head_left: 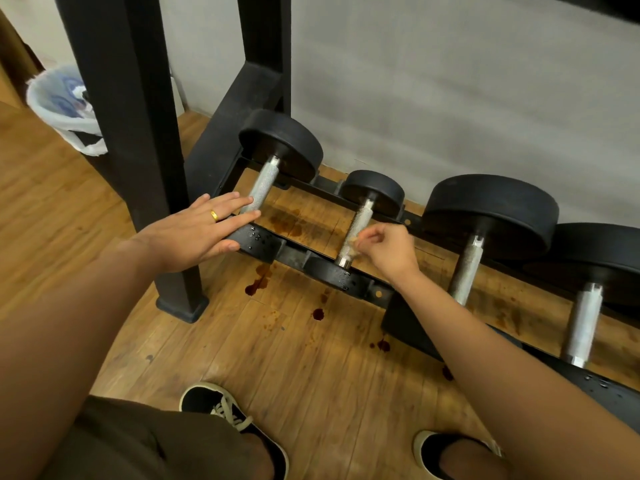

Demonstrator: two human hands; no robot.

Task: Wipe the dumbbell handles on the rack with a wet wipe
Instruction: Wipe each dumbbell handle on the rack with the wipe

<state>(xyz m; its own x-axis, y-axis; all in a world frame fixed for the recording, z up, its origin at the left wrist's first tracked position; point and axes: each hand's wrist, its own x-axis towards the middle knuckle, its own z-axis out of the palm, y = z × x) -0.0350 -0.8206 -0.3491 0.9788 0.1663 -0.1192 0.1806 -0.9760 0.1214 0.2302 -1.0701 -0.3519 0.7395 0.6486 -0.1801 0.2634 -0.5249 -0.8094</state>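
Both bare arms reach forward and down, the hands apart.
The left hand lies flat with the palm down, its fingers straight, close together and pointing to the right; one finger wears a gold ring. The right hand is well apart from it, with the back of the hand up and the wrist a little bent. Its fingers are curled, and the fingertips pinch a small wipe.
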